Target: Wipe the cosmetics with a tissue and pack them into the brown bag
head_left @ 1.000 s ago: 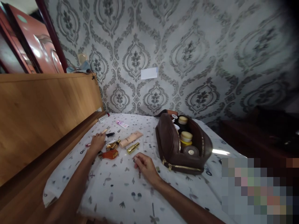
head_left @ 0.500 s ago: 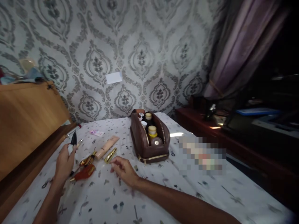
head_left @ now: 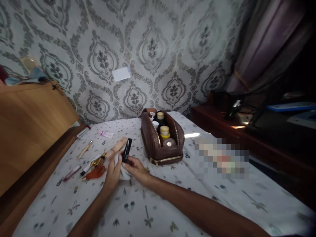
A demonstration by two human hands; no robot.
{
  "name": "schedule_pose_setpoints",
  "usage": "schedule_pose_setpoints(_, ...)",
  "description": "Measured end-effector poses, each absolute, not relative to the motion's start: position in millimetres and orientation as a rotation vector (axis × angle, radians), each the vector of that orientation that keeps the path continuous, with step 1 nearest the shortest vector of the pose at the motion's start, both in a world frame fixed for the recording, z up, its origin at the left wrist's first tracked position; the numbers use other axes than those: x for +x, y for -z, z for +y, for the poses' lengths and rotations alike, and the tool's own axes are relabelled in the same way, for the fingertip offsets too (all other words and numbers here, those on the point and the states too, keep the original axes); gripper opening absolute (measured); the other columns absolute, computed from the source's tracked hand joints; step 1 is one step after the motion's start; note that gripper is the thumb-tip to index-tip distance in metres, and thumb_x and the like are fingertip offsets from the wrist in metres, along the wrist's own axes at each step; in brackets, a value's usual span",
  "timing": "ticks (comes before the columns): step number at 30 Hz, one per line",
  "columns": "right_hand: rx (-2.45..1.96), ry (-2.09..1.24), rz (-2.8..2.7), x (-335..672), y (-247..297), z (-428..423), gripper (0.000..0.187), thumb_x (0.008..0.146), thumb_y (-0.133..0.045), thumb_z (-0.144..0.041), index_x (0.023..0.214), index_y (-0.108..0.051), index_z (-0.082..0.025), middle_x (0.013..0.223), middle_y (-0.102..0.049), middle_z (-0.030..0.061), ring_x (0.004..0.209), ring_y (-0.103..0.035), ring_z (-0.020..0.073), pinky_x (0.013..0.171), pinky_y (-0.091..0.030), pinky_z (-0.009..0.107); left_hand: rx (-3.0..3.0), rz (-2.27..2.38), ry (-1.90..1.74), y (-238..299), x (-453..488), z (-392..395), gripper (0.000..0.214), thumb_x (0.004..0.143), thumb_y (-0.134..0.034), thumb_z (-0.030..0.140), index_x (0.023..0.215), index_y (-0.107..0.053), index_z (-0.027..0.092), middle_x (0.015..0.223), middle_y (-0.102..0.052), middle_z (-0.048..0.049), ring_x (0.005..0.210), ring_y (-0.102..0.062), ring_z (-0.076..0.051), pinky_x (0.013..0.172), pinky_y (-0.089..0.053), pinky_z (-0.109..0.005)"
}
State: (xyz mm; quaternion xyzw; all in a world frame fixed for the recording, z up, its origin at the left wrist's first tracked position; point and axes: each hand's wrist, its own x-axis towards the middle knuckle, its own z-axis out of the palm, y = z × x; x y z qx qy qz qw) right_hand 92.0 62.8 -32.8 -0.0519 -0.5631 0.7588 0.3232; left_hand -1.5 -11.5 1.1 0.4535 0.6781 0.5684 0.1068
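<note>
Both hands close together just above the sheet, near the middle. Left hand curled, fingers closed round the lower part of a black tube. Right hand pinching the same tube at its base from the right. Tube upright, leaning slightly right, top end clear of both hands. Something white between the palms, too blurred to tell.

Just right of the tube, a brown pouch, unzipped, jars standing inside. Left of the hands, an orange item and gold tubes; a beige tube partly behind the fingers.

Half a second ago: tube raised in the left hand alone, further left towards the headboard; right hand resting on the sheet. Since then carried right, hands joined on it.
</note>
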Motion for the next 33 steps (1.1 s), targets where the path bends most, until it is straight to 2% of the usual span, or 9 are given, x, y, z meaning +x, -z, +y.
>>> schedule_pose_setpoints(4, -0.184, -2.057, -1.354, 93.1, 31.9, 61.1, 0.051, 0.074, -0.074, -0.056, 0.112, -0.063, -0.023, 0.101, -0.068, 0.0023, 0.098, -0.062, 0.0191, 0.091, -0.048, 0.031, 1.270, 2.063, -1.735, -8.8, -11.0, -15.2, 0.050, 0.092, -0.040, 0.060, 0.103, -0.066, 0.019, 0.113, -0.068, -0.0113, 0.121, -0.055, -0.026, 0.112, -0.034, -0.042)
schedule_pose_setpoints(7, -0.215, -2.035, -1.428, 97.1, 30.4, 59.5, 0.047, 0.078, -0.070, -0.056, 0.108, -0.060, -0.022, 0.086, -0.064, 0.0003, 0.076, -0.060, 0.0154, 0.068, -0.050, 0.025, 1.172, 2.084, -1.773, -16.0, -21.0, -16.8, 0.055, 0.091, -0.039, 0.063, 0.103, -0.067, 0.018, 0.113, -0.069, -0.0123, 0.120, -0.056, -0.027, 0.110, -0.036, -0.042)
schedule_pose_setpoints(10, -0.242, -1.973, -1.576, 101.0, 29.0, 57.3, 0.040, 0.082, -0.065, -0.057, 0.096, -0.054, -0.021, 0.075, -0.055, -0.0032, 0.059, -0.050, 0.0110, 0.050, -0.041, 0.021, 1.055, 2.080, -1.801, -19.1, -24.4, -17.0, 0.058, 0.092, -0.036, 0.065, 0.106, -0.066, 0.017, 0.112, -0.069, -0.0117, 0.115, -0.059, -0.027, 0.104, -0.042, -0.041)
schedule_pose_setpoints(15, -0.158, -1.798, -1.766, 103.5, 27.8, 54.4, 0.032, 0.083, -0.066, -0.046, 0.081, -0.047, -0.020, 0.070, -0.046, -0.0047, 0.063, -0.044, 0.0104, 0.056, -0.038, 0.021, 0.969, 2.019, -1.822, -11.6, -6.6, -13.0, 0.047, 0.088, -0.051, 0.061, 0.112, -0.065, 0.022, 0.119, -0.067, -0.0078, 0.128, -0.052, -0.025, 0.110, -0.035, -0.035)
schedule_pose_setpoints(20, -0.159, -1.782, -1.824, 103.5, 29.6, 55.3, 0.035, 0.083, -0.065, -0.050, 0.079, -0.048, -0.019, 0.069, -0.046, -0.0037, 0.062, -0.044, 0.0112, 0.053, -0.036, 0.022, 0.733, 1.824, -2.057, -11.4, 4.9, -7.8, 0.039, 0.075, -0.075, 0.053, 0.099, -0.070, 0.022, 0.114, -0.069, -0.0055, 0.125, -0.053, -0.025, 0.111, -0.031, -0.031)
schedule_pose_setpoints(24, -0.114, -1.891, -1.872, 105.7, 28.7, 55.9, 0.045, 0.085, -0.057, -0.063, 0.078, -0.049, -0.019, 0.066, -0.048, -0.0037, 0.056, -0.043, 0.0098, 0.049, -0.035, 0.022, 0.426, 1.537, -2.216, -26.2, -2.6, -1.3, 0.048, 0.075, -0.068, 0.065, 0.090, -0.067, 0.019, 0.085, -0.070, -0.0022, 0.087, -0.067, -0.021, 0.083, -0.051, -0.031)
schedule_pose_setpoints(27, -0.107, -2.012, -1.888, 107.5, 26.4, 55.3, 0.052, 0.082, -0.056, -0.071, 0.078, -0.051, -0.019, 0.063, -0.050, -0.0044, 0.049, -0.042, 0.0076, 0.046, -0.034, 0.021, 0.386, 1.208, -2.200, -39.7, -7.4, 2.8, 0.046, 0.073, -0.072, 0.062, 0.082, -0.063, 0.018, 0.066, -0.062, 0.0033, 0.056, -0.059, -0.012, 0.057, -0.048, -0.023)
schedule_pose_setpoints(30, -0.142, -2.118, -1.803, 107.1, 25.2, 56.0, 0.054, 0.077, -0.062, -0.072, 0.078, -0.054, -0.018, 0.061, -0.053, -0.0050, 0.048, -0.043, 0.0065, 0.044, -0.033, 0.020, 0.502, 0.905, -2.186, -47.9, -9.9, 4.6, 0.037, 0.071, -0.080, 0.049, 0.075, -0.059, 0.019, 0.059, -0.054, 0.0062, 0.045, -0.047, -0.006, 0.046, -0.039, -0.017)
schedule_pose_setpoints(33, -0.156, -2.221, -1.726, 104.4, 26.1, 59.6, 0.059, 0.076, -0.059, -0.076, 0.074, -0.056, -0.017, 0.062, -0.059, -0.0025, 0.047, -0.050, 0.0077, 0.043, -0.035, 0.020, 0.502, 0.825, -2.215, -49.5, -15.2, 5.2, 0.035, 0.072, -0.080, 0.047, 0.074, -0.059, 0.019, 0.059, -0.054, 0.0056, 0.047, -0.047, -0.007, 0.046, -0.041, -0.017)
